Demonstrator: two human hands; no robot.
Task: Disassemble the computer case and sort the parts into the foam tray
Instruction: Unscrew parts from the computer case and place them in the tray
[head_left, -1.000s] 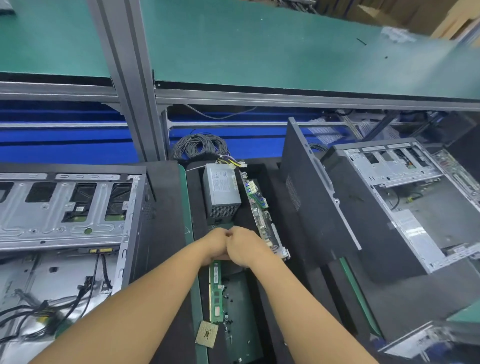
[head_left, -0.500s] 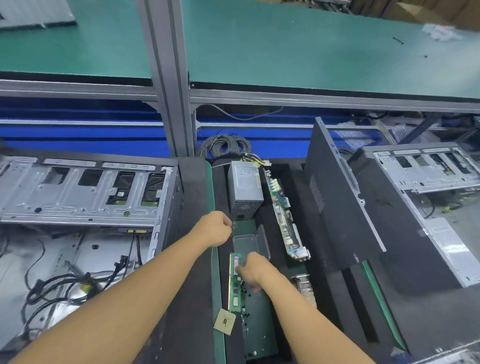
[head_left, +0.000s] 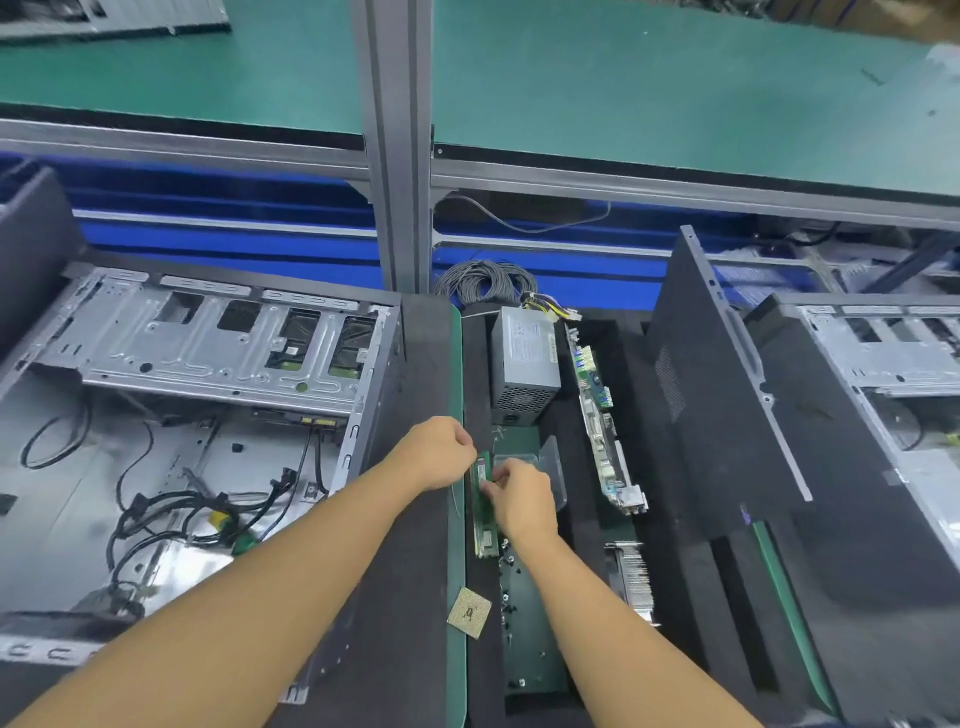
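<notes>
A CPU chip (head_left: 469, 612) lies on the foam tray's (head_left: 587, 519) near left edge. Further in, the right hand (head_left: 519, 499) pinches a green memory module (head_left: 482, 506) along that edge. The left hand (head_left: 439, 449), fisted, touches its far end. A power supply (head_left: 524, 358) occupies the far left corner.

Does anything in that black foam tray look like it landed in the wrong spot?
One thing: the square processor chip lies tilted across the foam tray's left edge, half on the green strip, not in any slot. The power supply and circuit board sit in slots; the right hand touches the memory stick.
</notes>
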